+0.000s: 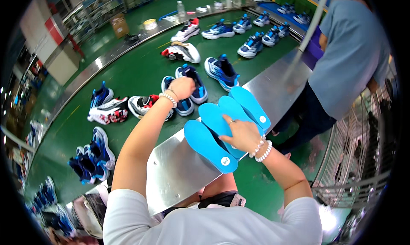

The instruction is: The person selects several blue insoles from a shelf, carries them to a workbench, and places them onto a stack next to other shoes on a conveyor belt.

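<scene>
My left hand (183, 88), its fingers curled, is over a pair of navy and blue sneakers (197, 86) on the green table; whatever it grips is hidden. Under my right hand (242, 134), which rests with index finger and thumb stretched out, is a bright blue insole (212, 117). Several such insoles lie side by side on the metal ledge. The nearest blue insole (204, 143) has a round white sticker at its heel, and the farthest insole (249, 105) reaches over the ledge's right edge.
A metal ledge (171, 172) runs between me and the green table (141, 65). White, red and black sneakers (181, 52) stand beyond my left hand. More blue sneakers (92, 157) sit at left. A co-worker in a grey-blue shirt (354, 57) stands at right, near a wire rack (350, 164).
</scene>
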The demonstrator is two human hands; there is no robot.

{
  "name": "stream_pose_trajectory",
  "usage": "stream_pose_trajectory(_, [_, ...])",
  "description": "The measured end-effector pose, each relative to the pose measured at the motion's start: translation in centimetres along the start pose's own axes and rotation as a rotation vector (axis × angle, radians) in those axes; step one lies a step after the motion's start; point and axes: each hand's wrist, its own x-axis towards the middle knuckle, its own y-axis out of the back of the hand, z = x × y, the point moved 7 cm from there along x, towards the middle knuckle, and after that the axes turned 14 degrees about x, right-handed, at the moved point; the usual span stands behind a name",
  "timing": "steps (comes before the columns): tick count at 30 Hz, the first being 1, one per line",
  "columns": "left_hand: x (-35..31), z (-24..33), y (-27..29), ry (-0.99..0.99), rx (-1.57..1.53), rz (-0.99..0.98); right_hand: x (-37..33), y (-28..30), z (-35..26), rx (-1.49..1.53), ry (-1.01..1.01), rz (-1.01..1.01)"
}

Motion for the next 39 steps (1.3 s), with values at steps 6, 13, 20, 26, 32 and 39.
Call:
stream_pose_trajectory(6, [-1.4, -1.3, -2.4, -0.019, 0.063, 0.197, 0.6, -0.3, -2.1, -0.085, 0.058, -0.018])
stream_pose_trajectory(13, [-2.0, -0.2, -2.5, -0.087, -0.275, 0.088, 0.3, 1.1, -2.2, -0.11, 0.019, 0.053])
stream_pose_trajectory(20, [-2.5, -2.9, -0.9, 0.377, 0.093, 0.465, 8.5, 5.5, -1.2, 0.238, 0.098, -0.037])
stream_pose_trajectory(26, [-0.2, -4.4, -3.2, 0.433, 0.037, 0.26, 19.5, 2.5, -0.3, 0.442, 0.204, -0.408])
stream_pose_trajectory(32, [0.7, -5.8, -4.5, 0.365, -0.071, 0.09, 23.2, -3.1, -0.4, 0.205, -0.126, -0.327])
stream_pose_trajectory(39, [0.9, -6.7, -5.7, 0.242, -0.123, 0.06, 21.6, -5.5, -3.5, -0.175, 0.005, -0.126])
